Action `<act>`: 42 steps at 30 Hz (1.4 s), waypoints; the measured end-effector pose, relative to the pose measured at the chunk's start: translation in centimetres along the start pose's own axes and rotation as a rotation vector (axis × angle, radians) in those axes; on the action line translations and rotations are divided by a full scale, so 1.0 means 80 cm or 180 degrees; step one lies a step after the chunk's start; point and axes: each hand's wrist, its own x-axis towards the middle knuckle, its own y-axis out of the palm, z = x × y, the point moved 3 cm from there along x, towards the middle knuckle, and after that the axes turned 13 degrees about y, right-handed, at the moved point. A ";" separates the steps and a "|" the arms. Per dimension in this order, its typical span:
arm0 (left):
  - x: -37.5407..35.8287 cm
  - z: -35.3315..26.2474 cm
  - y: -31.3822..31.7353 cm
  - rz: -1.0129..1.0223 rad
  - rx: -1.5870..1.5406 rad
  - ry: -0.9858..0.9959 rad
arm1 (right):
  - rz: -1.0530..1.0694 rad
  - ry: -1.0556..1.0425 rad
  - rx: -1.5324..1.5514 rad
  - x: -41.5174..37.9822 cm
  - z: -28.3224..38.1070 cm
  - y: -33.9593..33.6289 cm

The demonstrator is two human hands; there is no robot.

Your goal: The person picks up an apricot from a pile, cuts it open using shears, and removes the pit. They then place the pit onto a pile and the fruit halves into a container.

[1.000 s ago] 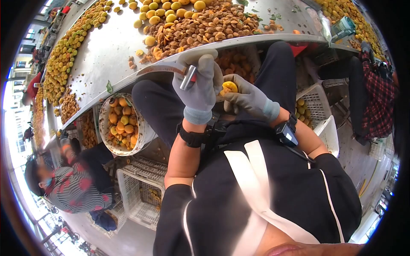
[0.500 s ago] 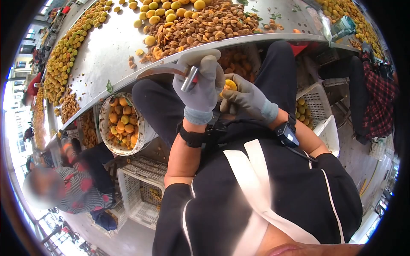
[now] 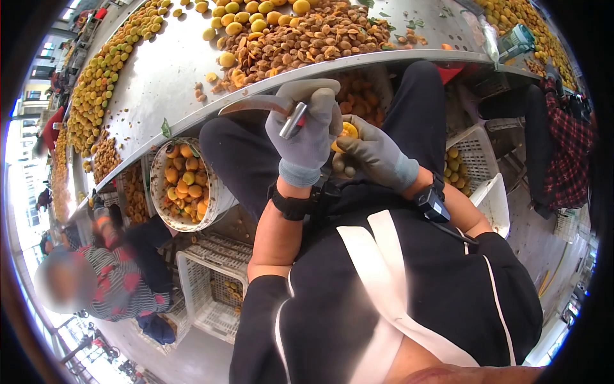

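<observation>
My gloved left hand point(image 3: 308, 121) is closed around a knife point(image 3: 256, 104). Its curved, brownish blade points left, and a silver handle end sticks out of the fist. Close beside it, my gloved right hand point(image 3: 377, 150) grips an orange apricot point(image 3: 348, 132) between thumb and fingers. The apricot faces the left hand's fingertips, and its lower part is hidden by the glove. Both hands are over my lap, just in front of the metal table's edge point(image 3: 192, 116).
Apricot pits point(image 3: 307, 38) and whole apricots point(image 3: 256, 16) are heaped on the table. A white bucket point(image 3: 157, 185) of apricots stands left of my knee, near an open crate point(image 3: 214, 307). Crates point(image 3: 480, 150) stand at right. Co-workers sit left point(image 3: 121, 281) and right point(image 3: 569, 147).
Both hands have shifted very slightly right and down, with the knife and apricot still in them. The knife blade is tilted a little differently, and more of the apricot shows.
</observation>
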 end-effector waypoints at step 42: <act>-0.010 0.029 -0.006 0.0292 0.0338 -0.0418 | -0.0212 0.0052 0.0145 0.003 0.013 0.025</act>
